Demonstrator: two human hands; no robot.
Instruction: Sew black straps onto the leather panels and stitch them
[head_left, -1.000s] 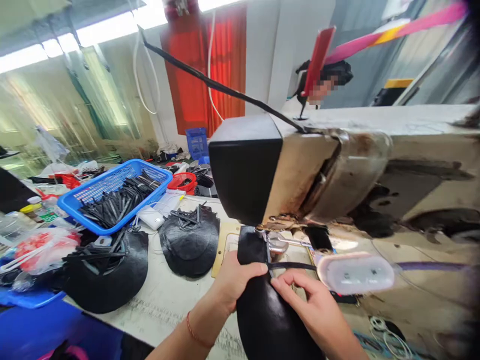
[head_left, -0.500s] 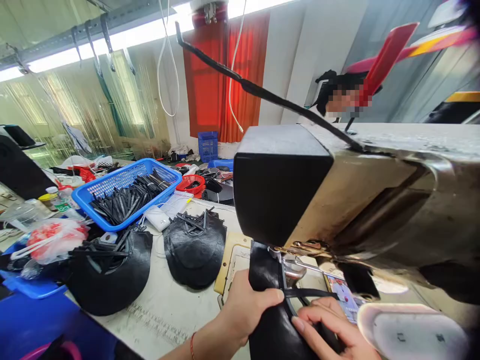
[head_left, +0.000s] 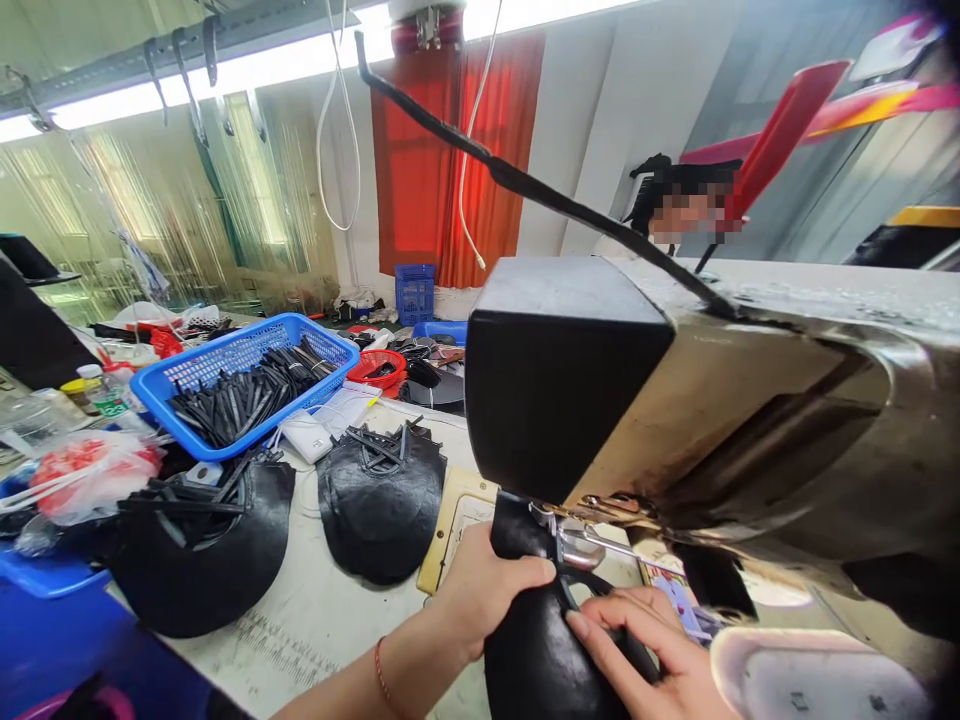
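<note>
A black leather shoe upper point(head_left: 529, 650) lies under the sewing machine head point(head_left: 570, 390), its far end by the presser foot point(head_left: 555, 520). My left hand point(head_left: 484, 590) holds it from the left, thumb pressed on top near the inner edge; the other fingers are mostly hidden. On the right, my right hand point(head_left: 645, 645) pinches the inner edge between thumb and fingers. A narrow black strap point(head_left: 589, 580) curves from that edge above my right fingers. Two similar black uppers with crossed straps, a nearer one point(head_left: 202, 570) and a farther one point(head_left: 382, 510), rest to the left.
A blue basket point(head_left: 142, 385) of black strips stands at the left back, with a red basket point(head_left: 401, 372) behind it. A plastic bag point(head_left: 97, 480) sits at far left. A white oval fixture point(head_left: 817, 680) is beside my right hand. Another person is beyond the machine.
The strap that stretched out to the right now bends in a curve above my right fingers. Both hands and the upper have shifted slightly left in view; the camera has moved a little too.
</note>
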